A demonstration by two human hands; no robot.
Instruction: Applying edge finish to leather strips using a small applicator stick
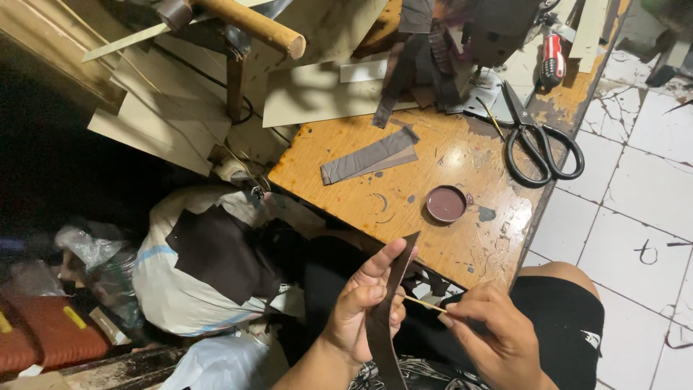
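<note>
My left hand (364, 303) is closed around a dark leather strip (390, 310), thumb pressed on its face, holding it upright over my lap. My right hand (494, 336) pinches a thin wooden stick (424, 304), whose tip meets the strip's edge. At twelve o'clock from my hands, on the worn wooden table (404, 188), sits a small round tin of dark paste (446, 204). Black scissors (538, 141) lie at one o'clock, and flat leather strips (369, 157) at eleven.
</note>
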